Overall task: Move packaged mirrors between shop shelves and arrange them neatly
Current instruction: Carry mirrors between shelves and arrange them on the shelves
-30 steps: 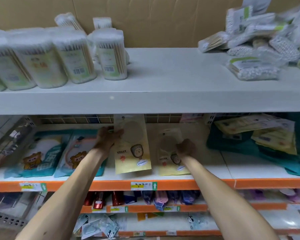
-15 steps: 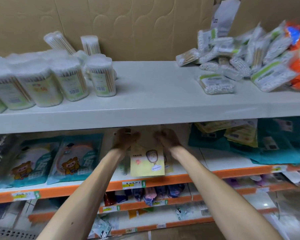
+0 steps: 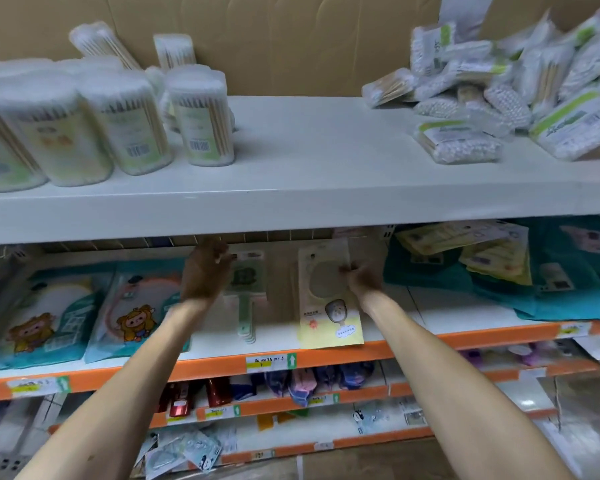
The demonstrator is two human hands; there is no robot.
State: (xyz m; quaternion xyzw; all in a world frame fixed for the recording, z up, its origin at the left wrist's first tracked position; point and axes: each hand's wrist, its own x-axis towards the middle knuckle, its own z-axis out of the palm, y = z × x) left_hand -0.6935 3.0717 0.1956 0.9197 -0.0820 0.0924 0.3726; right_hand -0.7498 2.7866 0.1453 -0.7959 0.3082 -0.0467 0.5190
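A yellow-and-cream packaged mirror (image 3: 328,306) stands on the orange-edged second shelf (image 3: 465,337), slightly tilted, its lower edge near the shelf front. My right hand (image 3: 361,280) pinches its right edge at mid-height. To its left a stack of green hand mirrors (image 3: 246,292) in clear packs lies on the same shelf. My left hand (image 3: 205,271) reaches in over the top of that stack, fingers touching its upper edge; the grip itself is blurred.
Teal cartoon packs (image 3: 84,317) lie left of the mirrors, teal and yellow packs (image 3: 499,271) to the right. The white shelf (image 3: 309,161) above holds cotton-swab tubs (image 3: 118,126) and a heap of swab bags (image 3: 499,91). Lower shelves carry small goods.
The hands have moved apart. The yellow mirror pack shifted right with my right hand, and my left hand went to the green mirror stack, which now shows.
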